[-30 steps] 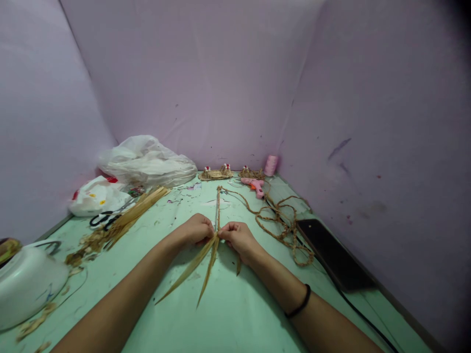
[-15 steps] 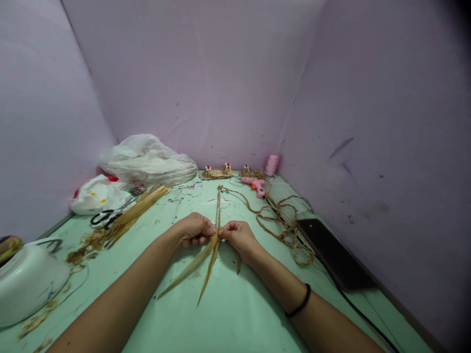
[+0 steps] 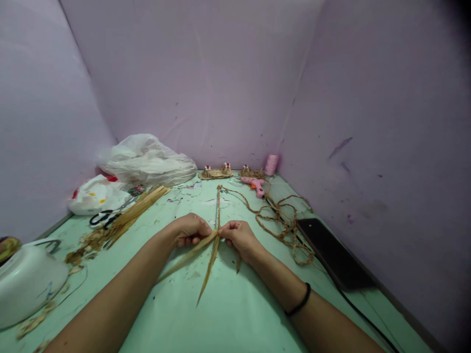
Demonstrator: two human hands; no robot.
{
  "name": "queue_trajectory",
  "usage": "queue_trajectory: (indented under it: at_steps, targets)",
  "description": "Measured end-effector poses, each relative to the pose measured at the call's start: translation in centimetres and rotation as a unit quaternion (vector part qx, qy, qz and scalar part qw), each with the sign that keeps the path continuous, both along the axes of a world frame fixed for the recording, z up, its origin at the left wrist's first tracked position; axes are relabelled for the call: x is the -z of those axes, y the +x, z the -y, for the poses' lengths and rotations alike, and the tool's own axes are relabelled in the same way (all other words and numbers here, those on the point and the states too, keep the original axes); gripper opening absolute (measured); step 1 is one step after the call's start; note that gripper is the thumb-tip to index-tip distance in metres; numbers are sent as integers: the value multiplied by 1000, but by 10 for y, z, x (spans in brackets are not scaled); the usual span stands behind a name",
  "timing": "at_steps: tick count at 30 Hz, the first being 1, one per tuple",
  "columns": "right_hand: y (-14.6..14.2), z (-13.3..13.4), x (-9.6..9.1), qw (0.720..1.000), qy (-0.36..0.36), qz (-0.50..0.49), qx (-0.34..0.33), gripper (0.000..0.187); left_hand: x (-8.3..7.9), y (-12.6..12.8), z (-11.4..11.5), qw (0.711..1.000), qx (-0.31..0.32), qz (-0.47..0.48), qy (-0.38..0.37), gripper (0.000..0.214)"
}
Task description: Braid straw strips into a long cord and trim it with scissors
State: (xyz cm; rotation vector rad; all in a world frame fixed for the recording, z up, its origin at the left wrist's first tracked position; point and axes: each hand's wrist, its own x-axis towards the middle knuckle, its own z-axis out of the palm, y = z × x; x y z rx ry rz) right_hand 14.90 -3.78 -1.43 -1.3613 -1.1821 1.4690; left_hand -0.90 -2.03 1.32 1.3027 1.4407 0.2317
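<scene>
My left hand [image 3: 189, 229] and my right hand [image 3: 239, 236] meet over the green table [image 3: 235, 314], both closed on dry straw strands [image 3: 210, 262]. The left hand pinches one strand and draws it out to the left. The right hand pinches the point where the loose strands join a braided straw cord [image 3: 218, 206]. That cord runs away from me, then loops back in a loose pile [image 3: 281, 220] to the right. Two loose strand ends fan out toward me.
A bundle of straw [image 3: 128, 215] and black scissors [image 3: 103, 218] lie at left, beside plastic bags [image 3: 147, 162] and a white bowl [image 3: 27, 282]. A pink glue gun [image 3: 253, 185], pink thread spool [image 3: 271, 164] and small woven pieces [image 3: 216, 172] sit at the back. A black phone [image 3: 333, 252] lies at right.
My left hand has slid a little to the left, pulling its strand flatter and further out. My right hand has stayed in place.
</scene>
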Motion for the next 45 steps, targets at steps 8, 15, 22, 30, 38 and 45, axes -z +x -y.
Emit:
queue_trajectory:
  at_steps: [8,15,22,30,38,45]
  targets:
    - [0,0,2,1000,11,1,-9,7,-19,-7,1,997,-41,4,65,14]
    - [-2,1,0,1000,5,-2,-8,8,-13,15,10,993,-38,-76,80,6]
    - [-1,2,-2,1000,7,-10,-10,7,-10,20,10,994,-48,-10,100,8]
    - [-1,2,-3,1000,7,-19,-13,9,-13,20,12,994,-23,-30,99,9]
    - [-1,2,-1,999,5,-32,-15,10,-11,22,12,988,-36,-30,149,11]
    - [0,2,-4,1000,3,-15,-19,9,-19,10,10,965,52,-93,241,18]
